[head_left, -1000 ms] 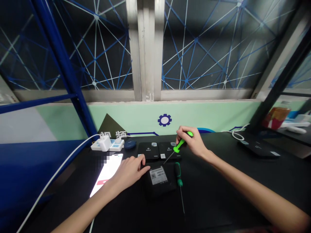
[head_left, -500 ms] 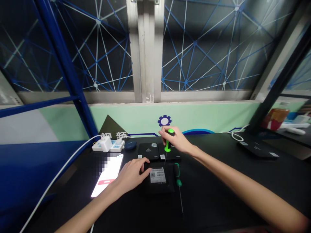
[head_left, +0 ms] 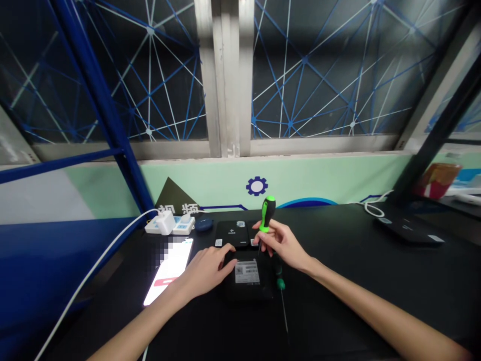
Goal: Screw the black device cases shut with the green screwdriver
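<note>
I rest my left hand, fingers loosely spread, at the ten o'clock edge of the dark box, while my right hand pinches a nearly upright lime-and-black screwdriver over the box's one o'clock, a darker green screwdriver lying at three o'clock.

There is lots of room on the black table between the right hand and the far-right box. More room lies on the near side of the right arm. Over the middle box, the upright screwdriver and both hands block the back part. Its near side can be reached, but the lying screwdriver is along its right. The left hand and phone crowd the left. Behind are the back boxes, then the wall.
</note>
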### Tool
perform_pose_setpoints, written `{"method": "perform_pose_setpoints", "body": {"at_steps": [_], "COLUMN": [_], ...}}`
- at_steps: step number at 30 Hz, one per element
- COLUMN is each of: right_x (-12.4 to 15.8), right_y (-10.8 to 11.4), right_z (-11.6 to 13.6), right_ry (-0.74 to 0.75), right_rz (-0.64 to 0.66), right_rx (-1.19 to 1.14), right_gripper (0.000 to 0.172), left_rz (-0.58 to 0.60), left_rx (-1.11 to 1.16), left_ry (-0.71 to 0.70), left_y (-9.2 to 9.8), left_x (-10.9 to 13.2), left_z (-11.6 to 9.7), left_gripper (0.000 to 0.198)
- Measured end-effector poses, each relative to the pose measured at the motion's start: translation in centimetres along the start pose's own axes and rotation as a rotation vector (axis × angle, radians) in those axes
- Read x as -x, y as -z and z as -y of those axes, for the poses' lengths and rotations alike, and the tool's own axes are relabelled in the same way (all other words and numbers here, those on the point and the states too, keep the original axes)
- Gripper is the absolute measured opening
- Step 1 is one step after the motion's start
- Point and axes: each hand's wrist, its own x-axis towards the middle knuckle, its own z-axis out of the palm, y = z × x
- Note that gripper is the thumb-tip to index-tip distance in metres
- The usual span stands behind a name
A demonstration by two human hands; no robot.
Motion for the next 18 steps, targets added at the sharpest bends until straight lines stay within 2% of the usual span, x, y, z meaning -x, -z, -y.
{"method": "perform_pose_setpoints", "body": {"at_steps": [6, 13, 18], "right_x": [0.34, 0.08, 0.2], "right_y": [0.11, -0.22, -0.44], "right_z": [0.84, 0.01, 0.13], "right_ry": [0.082, 0.027, 0.042], "right_rz": [0.008, -0.084, -0.088], "right_rx": [0.049, -0.043, -0.087], "right_gripper": [0.035, 0.028, 0.029], "left_rz": [0.015, 0.014, 0.027], "left_rx": [-0.048, -0.075, -0.081], "left_ry": [-0.038, -0.031, -0.032], "left_y": [0.23, -0.12, 0.02], "left_x": [0.08, 0.15, 0.05], "left_z": [0.05, 0.06, 0.01], "left_gripper": [0.036, 0.04, 0.04]}}
